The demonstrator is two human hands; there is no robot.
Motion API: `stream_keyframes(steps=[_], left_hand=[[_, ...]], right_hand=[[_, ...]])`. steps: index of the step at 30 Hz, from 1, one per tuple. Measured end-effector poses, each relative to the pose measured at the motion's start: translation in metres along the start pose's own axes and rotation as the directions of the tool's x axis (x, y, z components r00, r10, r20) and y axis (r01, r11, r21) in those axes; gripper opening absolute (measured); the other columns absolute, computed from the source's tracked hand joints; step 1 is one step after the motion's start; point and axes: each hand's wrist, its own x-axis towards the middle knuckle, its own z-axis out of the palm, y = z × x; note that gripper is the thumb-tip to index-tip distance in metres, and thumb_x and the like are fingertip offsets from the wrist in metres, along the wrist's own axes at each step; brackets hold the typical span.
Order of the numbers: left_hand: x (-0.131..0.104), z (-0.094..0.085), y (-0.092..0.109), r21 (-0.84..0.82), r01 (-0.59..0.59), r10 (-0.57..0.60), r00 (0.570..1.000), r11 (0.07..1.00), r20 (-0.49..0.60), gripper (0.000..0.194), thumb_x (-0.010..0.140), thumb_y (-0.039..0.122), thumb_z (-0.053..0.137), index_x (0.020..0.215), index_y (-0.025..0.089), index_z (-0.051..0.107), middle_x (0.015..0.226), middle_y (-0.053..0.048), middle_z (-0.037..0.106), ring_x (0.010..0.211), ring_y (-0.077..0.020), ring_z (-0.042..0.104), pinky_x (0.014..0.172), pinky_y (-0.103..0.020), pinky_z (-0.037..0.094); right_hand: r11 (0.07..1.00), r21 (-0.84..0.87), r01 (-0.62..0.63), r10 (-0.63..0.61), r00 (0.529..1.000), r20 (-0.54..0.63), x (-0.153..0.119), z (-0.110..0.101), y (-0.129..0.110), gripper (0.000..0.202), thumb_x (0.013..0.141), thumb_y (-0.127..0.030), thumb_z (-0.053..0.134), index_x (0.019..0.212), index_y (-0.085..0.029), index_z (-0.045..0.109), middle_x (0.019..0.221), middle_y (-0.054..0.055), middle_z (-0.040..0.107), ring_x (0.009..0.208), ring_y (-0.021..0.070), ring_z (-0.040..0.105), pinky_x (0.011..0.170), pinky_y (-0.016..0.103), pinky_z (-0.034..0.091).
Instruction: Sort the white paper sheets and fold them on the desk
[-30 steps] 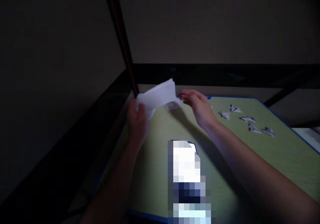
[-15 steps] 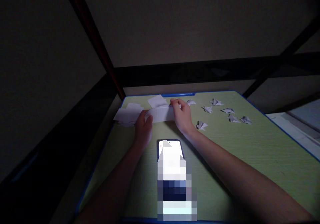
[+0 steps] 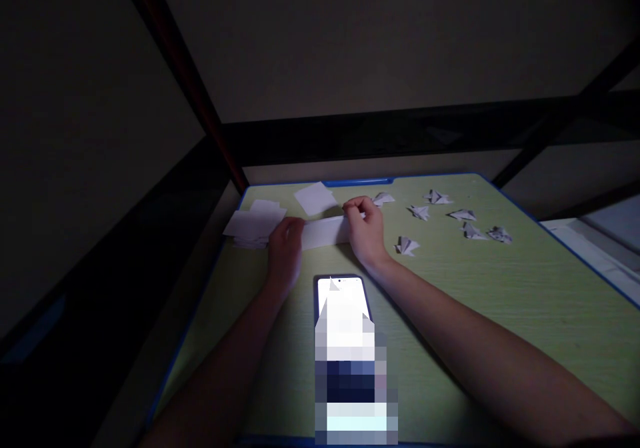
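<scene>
Lying nearest, phone sits lit on green table, just short of both hands. Left hand and right hand press down, fingers closed onto ends of folded paper strip, flat mid-table. Risks: uneven pressure skews crease; dim light hides edge misalignment. Beyond: loose sheets, paper planes; sweeping arm could scatter them.

No writing, label, brand or number can be read anywhere: the phone screen on the tabletop is blurred, and the paper sheets look blank.
</scene>
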Motion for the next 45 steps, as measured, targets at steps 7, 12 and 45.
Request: stream_keyframes(steps=[7, 12, 45], left_hand=[[-0.0005, -0.0003, 0.0005, -0.015, -0.017, 0.016, 0.999, 1.0, -0.028, 0.013, 0.071, 0.029, 0.054, 0.069, 0.017, 0.058, 0.07, 0.0, 0.059, 0.074, -0.0162, 0.052, 0.07, -0.025, 0.04], [-0.0015, 0.0014, 0.002, 0.006, -0.027, 0.027, 0.999, 1.0, -0.029, 0.019, 0.076, 0.033, 0.052, 0.063, 0.018, 0.053, 0.063, 0.001, 0.052, 0.067, -0.0151, 0.047, 0.062, -0.025, 0.038], [-0.0033, -0.0055, 0.0057, 0.004, -0.03, 0.029, 0.993, 1.0, 0.115, 0.019, 0.073, 0.035, 0.058, 0.064, 0.018, 0.055, 0.065, 0.001, 0.055, 0.068, -0.0155, 0.049, 0.066, -0.027, 0.039]], right_hand=[[0.999, 0.037, -0.015, 0.015, 1.0, 0.009, -0.0003, 0.0008, 0.002, 0.007, 0.07, -0.025, 0.049, 0.072, -0.021, 0.054, 0.067, -0.002, 0.052, 0.067, 0.0162, 0.047, 0.068, 0.031, 0.038], [0.997, 0.066, -0.044, 0.044, 0.999, -0.005, -0.0015, 0.0026, 0.0002, 0.01, 0.071, -0.027, 0.049, 0.074, -0.02, 0.056, 0.067, -0.001, 0.052, 0.068, 0.0169, 0.048, 0.068, 0.032, 0.038], [0.993, 0.091, -0.081, 0.086, 0.995, -0.052, -0.0025, 0.0042, 0.0034, 0.007, 0.069, -0.021, 0.05, 0.072, -0.02, 0.056, 0.062, -0.004, 0.049, 0.061, 0.0138, 0.046, 0.06, 0.029, 0.035]])
